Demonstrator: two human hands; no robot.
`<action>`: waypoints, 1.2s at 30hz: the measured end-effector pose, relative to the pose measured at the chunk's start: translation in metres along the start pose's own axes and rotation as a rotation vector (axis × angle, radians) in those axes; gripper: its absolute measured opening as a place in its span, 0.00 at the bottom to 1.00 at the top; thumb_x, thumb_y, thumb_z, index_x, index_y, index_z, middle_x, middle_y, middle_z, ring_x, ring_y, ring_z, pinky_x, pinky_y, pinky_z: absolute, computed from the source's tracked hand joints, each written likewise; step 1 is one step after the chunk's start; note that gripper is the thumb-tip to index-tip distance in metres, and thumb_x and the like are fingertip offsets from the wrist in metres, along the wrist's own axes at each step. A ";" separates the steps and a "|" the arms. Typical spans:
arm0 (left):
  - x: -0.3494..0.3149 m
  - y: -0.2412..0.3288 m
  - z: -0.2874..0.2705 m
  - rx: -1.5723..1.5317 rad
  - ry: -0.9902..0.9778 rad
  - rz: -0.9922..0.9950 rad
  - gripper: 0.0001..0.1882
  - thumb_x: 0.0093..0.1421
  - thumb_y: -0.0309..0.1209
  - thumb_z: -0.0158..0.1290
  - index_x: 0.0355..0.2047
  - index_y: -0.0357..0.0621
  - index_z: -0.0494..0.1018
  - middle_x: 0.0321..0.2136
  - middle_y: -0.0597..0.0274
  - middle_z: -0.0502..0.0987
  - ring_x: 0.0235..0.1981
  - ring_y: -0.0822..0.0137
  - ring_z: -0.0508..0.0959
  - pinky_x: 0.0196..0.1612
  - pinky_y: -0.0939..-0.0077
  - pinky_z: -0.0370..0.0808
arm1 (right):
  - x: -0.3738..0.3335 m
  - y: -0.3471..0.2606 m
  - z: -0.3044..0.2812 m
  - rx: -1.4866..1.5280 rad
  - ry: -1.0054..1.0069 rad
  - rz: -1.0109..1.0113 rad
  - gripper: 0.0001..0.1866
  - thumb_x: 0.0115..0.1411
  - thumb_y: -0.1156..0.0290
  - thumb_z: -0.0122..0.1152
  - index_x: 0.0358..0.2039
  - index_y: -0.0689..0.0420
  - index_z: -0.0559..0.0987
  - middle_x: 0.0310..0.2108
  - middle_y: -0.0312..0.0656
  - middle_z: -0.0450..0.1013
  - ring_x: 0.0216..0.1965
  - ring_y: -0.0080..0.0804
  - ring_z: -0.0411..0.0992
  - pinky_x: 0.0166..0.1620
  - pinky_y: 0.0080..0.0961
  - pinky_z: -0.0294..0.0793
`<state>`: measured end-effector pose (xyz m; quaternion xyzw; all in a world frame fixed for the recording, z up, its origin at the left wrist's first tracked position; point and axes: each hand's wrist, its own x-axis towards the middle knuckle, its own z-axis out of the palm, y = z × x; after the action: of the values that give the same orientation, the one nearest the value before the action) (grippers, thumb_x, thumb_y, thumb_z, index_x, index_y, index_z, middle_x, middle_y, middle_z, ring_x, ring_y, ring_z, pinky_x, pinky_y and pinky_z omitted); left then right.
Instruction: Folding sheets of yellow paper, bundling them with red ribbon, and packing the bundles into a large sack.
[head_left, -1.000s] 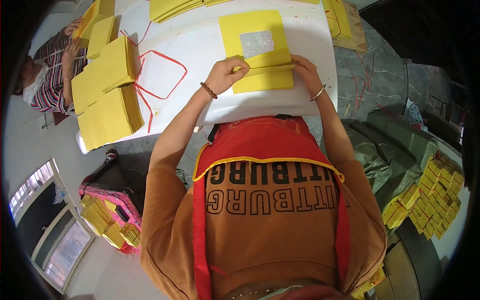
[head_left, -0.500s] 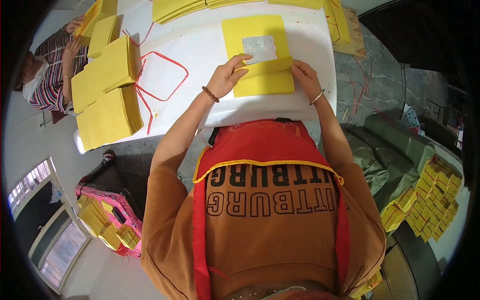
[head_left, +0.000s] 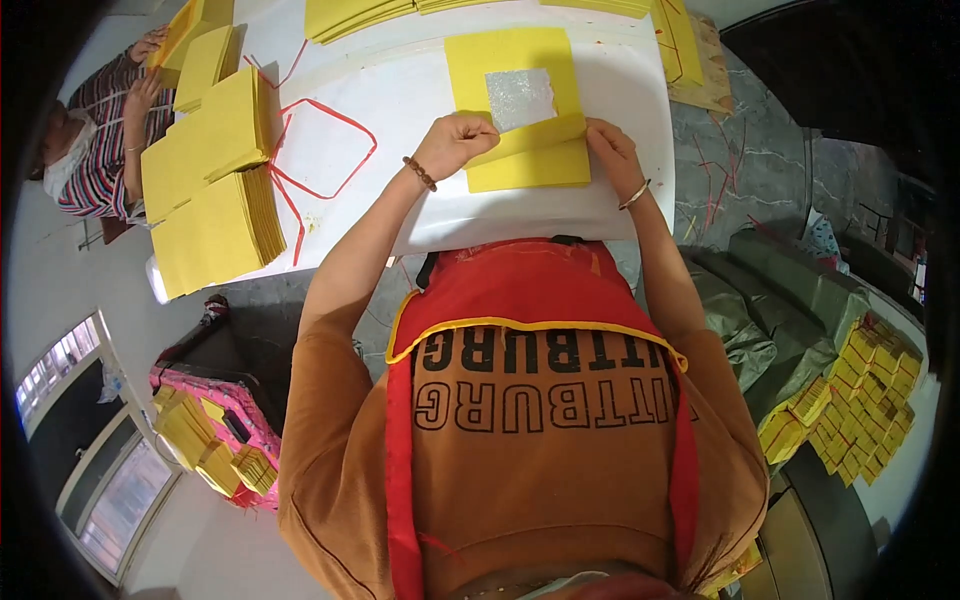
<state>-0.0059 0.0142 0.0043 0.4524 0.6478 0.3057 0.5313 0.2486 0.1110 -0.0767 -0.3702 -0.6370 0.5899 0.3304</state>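
Since the frame half a second ago, our left forefinger has come back off the silver patch (head_left: 518,93) and curled in toward the thumb, while the yellow paper (head_left: 533,170) has hardly shifted. It lies flat on the white table (head_left: 625,75) in front of us, with a folded strip (head_left: 542,135) running across it just below the patch. Our left hand (head_left: 458,145) is closed, thumb and forefinger pinching the left end of that strip; our right hand (head_left: 613,157) has its fingertips bent at the right end, touching or nearly so, and we cannot tell whether they grip. We judge the paper to be light and fairly limp, soft enough to bend with little force, yet quick to keep a wrong crease and easy to tear at an edge. The shiny patch looks thin, probably slicker and more easily scuffed than the paper, so we would keep our fingers off it. The best hold seems to be a light pinch at both ends of the strip, pulled evenly to keep it straight. Whether one sheet or several lie there, we cannot tell.
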 end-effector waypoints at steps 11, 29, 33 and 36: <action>0.006 -0.001 -0.002 -0.009 -0.057 -0.040 0.09 0.54 0.32 0.52 0.28 0.37 0.74 0.21 0.69 0.72 0.24 0.80 0.68 0.28 0.83 0.66 | -0.002 -0.005 0.001 -0.013 0.040 0.013 0.13 0.58 0.66 0.53 0.38 0.60 0.78 0.37 0.39 0.74 0.39 0.26 0.71 0.45 0.22 0.68; 0.004 -0.045 -0.005 0.903 0.275 0.654 0.26 0.44 0.26 0.53 0.47 0.55 0.70 0.52 0.62 0.67 0.50 0.56 0.65 0.50 0.63 0.62 | 0.002 0.017 -0.010 -0.160 -0.163 -0.096 0.16 0.50 0.66 0.60 0.41 0.43 0.76 0.43 0.32 0.71 0.51 0.29 0.62 0.52 0.31 0.49; -0.010 -0.028 -0.008 0.971 0.377 0.741 0.26 0.45 0.22 0.47 0.47 0.56 0.70 0.49 0.61 0.69 0.48 0.58 0.67 0.47 0.64 0.63 | -0.001 -0.045 0.002 -0.546 -0.010 -0.312 0.18 0.47 0.70 0.59 0.41 0.42 0.75 0.47 0.33 0.69 0.52 0.33 0.62 0.51 0.33 0.53; -0.028 -0.022 -0.006 1.065 0.337 0.790 0.26 0.46 0.22 0.45 0.47 0.56 0.70 0.48 0.61 0.69 0.47 0.59 0.67 0.46 0.64 0.62 | -0.004 -0.060 0.000 -0.916 -0.126 -0.536 0.19 0.45 0.71 0.58 0.41 0.43 0.75 0.49 0.34 0.68 0.50 0.35 0.64 0.50 0.35 0.55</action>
<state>-0.0165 -0.0195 -0.0016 0.8007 0.5701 0.1824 -0.0229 0.2455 0.1056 -0.0167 -0.2649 -0.9201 0.1671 0.2352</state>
